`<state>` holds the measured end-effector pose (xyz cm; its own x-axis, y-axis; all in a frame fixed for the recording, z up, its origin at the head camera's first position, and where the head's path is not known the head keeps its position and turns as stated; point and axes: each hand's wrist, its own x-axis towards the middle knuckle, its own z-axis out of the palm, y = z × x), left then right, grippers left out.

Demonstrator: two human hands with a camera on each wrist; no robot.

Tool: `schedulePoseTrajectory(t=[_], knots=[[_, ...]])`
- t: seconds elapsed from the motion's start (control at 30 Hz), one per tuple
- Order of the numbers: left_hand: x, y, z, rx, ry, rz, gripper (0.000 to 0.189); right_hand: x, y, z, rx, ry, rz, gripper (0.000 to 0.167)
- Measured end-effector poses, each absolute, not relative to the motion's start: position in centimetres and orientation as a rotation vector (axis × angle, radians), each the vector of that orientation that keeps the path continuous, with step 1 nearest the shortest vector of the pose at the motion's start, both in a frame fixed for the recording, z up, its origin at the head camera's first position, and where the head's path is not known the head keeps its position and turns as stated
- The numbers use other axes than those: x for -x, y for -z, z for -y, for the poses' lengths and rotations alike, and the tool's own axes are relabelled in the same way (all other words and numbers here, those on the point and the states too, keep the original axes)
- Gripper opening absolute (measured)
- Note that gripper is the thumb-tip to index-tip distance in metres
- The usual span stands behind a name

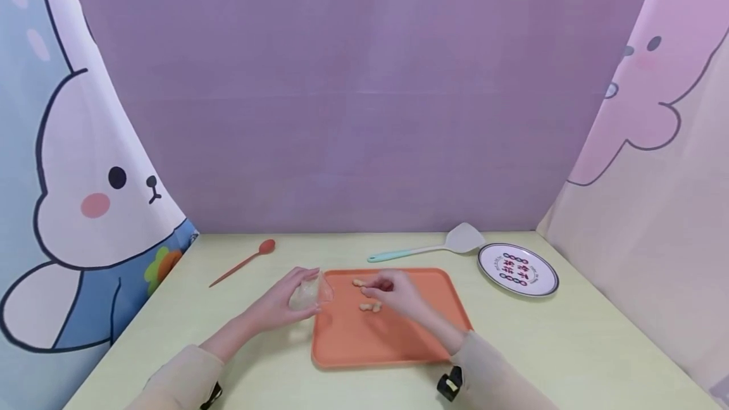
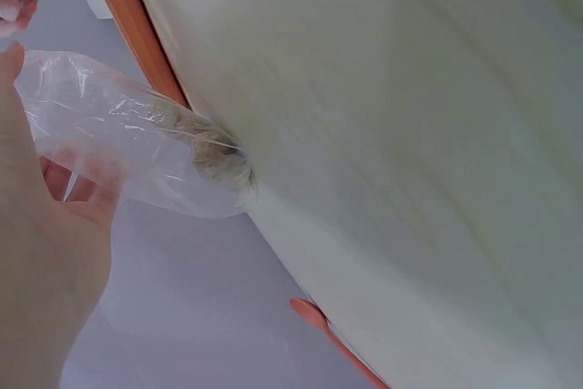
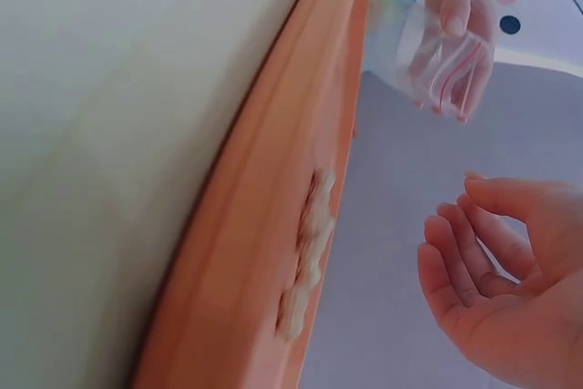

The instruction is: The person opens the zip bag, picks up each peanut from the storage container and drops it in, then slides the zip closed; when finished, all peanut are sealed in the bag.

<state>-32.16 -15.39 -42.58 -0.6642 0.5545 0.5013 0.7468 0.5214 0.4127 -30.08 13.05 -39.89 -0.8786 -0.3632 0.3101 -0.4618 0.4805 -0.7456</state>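
My left hand (image 1: pixel 293 296) holds a clear zip bag (image 2: pixel 100 125) at its mouth, beside the left edge of the orange tray (image 1: pixel 393 340). A clump of peanuts (image 2: pixel 217 154) sits in the closed bottom of the bag. A red zip line runs along its mouth in the right wrist view. My right hand (image 1: pixel 395 293) is over the tray, with fingers loosely bent and thumb apart from them; nothing shows between them in the right wrist view. Several peanuts (image 3: pixel 314 234) lie on the tray close to that hand.
A red spoon (image 1: pixel 245 261) lies at the back left of the table. Behind the tray is a spatula (image 1: pixel 433 248) with a mint handle. A round white plate (image 1: pixel 518 269) with red lettering stands at the right. A purple curtain (image 1: pixel 364 112) hangs at the back.
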Motion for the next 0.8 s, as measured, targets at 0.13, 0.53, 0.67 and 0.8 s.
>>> schedulePoseTrajectory(t=[0.13, 0.53, 0.67, 0.8], knots=[[32.1, 42.6, 15.4, 1.089, 0.88, 2.457, 0.072, 30.0, 40.2, -14.2, -0.72, -1.366, 2.599, 0.017], [31.9, 42.4, 15.3, 1.086, 0.89, 2.469, 0.071, 30.5, 41.4, -17.5, -0.791, -1.173, 2.701, 0.018], [32.0, 42.4, 15.3, 1.082, 0.89, 2.476, 0.072, 30.9, 41.6, -18.1, -0.85, -1.146, 2.741, 0.02], [32.0, 42.5, 15.3, 1.078, 0.885, 2.483, 0.072, 31.1, 41.8, -18.4, -0.864, -1.084, 2.777, 0.02]])
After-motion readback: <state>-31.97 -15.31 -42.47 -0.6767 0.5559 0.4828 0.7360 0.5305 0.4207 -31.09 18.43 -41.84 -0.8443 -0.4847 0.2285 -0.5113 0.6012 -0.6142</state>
